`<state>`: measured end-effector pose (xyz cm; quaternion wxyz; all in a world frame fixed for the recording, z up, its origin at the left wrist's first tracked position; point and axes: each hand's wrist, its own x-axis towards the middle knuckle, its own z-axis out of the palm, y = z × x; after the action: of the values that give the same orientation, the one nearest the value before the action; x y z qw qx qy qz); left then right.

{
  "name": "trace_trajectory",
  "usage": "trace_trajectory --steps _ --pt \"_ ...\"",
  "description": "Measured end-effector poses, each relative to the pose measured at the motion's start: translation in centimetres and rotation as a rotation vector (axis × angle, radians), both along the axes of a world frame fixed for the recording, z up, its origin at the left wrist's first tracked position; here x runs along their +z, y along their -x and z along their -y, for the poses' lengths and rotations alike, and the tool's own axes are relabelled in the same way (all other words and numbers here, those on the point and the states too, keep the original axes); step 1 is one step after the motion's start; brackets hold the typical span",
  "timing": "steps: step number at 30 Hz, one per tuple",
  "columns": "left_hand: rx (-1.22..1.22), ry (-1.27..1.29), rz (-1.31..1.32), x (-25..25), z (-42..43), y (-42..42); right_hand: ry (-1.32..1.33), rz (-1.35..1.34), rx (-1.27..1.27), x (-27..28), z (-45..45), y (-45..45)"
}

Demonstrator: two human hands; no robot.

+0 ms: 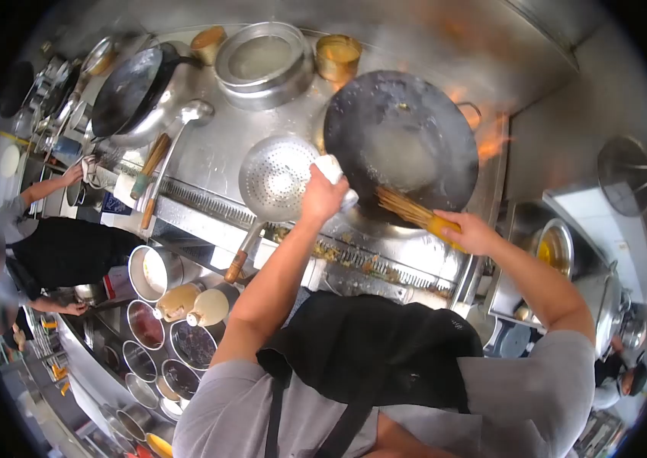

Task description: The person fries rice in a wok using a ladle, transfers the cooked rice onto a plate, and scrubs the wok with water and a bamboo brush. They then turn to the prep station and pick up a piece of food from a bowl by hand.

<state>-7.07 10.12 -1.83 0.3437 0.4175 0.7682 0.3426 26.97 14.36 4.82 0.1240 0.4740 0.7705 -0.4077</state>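
My left hand is closed around a folded white cloth at the left edge of a large black wok. Whether the cloth grips the wok's handle is hidden. My right hand holds a bamboo wok brush by its yellow-wrapped end, its bristles over the wok's near side. Cloudy liquid and steam show in the wok bottom, and flames rise behind its right rim. Beside my left hand lies a perforated skimmer with a wooden handle.
A lidded steel pot and a brass-coloured container stand at the back. Left are a second wok, a ladle and another brush. Several seasoning pots and two jugs sit lower left. A co-worker stands at far left.
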Motion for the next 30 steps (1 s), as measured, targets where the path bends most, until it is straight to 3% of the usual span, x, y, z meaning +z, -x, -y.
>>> trace_trajectory --steps 1,3,5,7,9,10,12,14,16,18,20,21,23,25,27,30 --pt "-0.017 -0.018 -0.003 -0.2 0.1 0.0 -0.015 -0.006 0.015 -0.7 -1.0 1.3" --pt "-0.006 -0.008 0.005 -0.5 0.0 0.2 -0.461 -0.082 0.227 -3.8 -3.6 6.1" --pt "-0.041 -0.045 -0.009 -1.3 0.0 0.3 -0.525 0.047 -0.097 -5.3 -7.5 13.0" --pt "-0.1 -0.015 -0.051 -0.3 -0.1 1.1 -0.495 -0.081 -0.533 -8.3 -11.2 16.3" --pt "-0.116 0.015 -0.094 -0.5 0.3 1.4 -0.511 -0.154 -0.688 -11.3 -8.1 18.8" --pt "-0.123 0.021 -0.088 -0.8 0.6 1.1 -0.469 -0.159 -0.672 -11.4 -6.3 19.5" --pt "-0.101 -0.08 -0.102 -1.3 0.6 1.5 -0.499 -0.338 -0.366 -10.2 -3.3 17.0" --pt "-0.091 -0.124 -0.103 -1.5 1.1 1.6 -0.306 -0.281 -0.056 -3.1 -1.0 12.0" --pt "-0.05 -0.107 -0.074 -1.0 1.6 1.6 -0.207 -0.224 0.162 -2.8 -1.9 4.4" --pt "0.007 -0.195 0.003 -0.4 2.6 1.1 -0.033 0.052 0.189 2.1 -3.4 0.2" --pt "0.037 -0.277 0.12 -0.8 2.8 0.6 -0.135 0.18 0.18 4.2 -4.0 1.6" --pt "0.044 -0.273 0.118 -1.3 2.6 -0.2 -0.235 0.308 0.176 4.5 -4.5 2.9" --pt "0.036 -0.117 -0.075 -1.1 2.0 -2.1 -0.3 0.353 0.026 0.0 -6.6 7.2" --pt "0.025 -0.065 -0.07 -0.7 1.7 -1.3 -0.531 0.103 -0.184 -3.7 -7.1 11.7" --pt "-0.153 -0.025 0.081 -0.2 2.7 0.5 -0.475 -0.13 -0.468 -10.1 -7.0 15.1" --pt "-0.252 -0.221 0.061 -0.8 5.5 4.0 -0.61 -0.112 -0.358 -11.5 -6.9 14.7"
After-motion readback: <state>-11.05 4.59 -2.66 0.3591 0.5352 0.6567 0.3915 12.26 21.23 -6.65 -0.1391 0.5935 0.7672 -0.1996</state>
